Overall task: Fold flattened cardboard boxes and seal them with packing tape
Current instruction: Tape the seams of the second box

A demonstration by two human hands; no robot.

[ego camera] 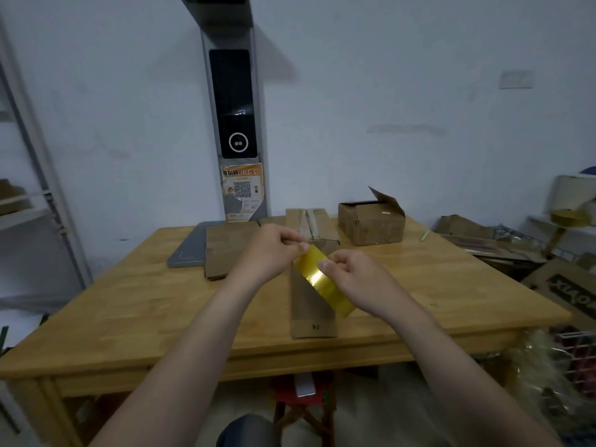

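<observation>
Packing tape (319, 279), one strip, is pinched by fingers of left hand (274, 250) and right hand (354, 279) above one flattened box (308, 308). One open box (371, 224) shares the wooden tabletop (154, 301) by a white wall (387, 91).

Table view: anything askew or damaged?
The far box has one flap sticking up, unsealed. The poster on the pillar behind looks torn at its lower corner. The tape looks fine.

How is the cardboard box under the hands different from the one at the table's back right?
The flattened box lies collapsed on the table; the folded box stands opened up into shape. The flattened box looks long and narrow; the folded box is squat, with one flap raised. Both are plain brown cardboard.
</observation>
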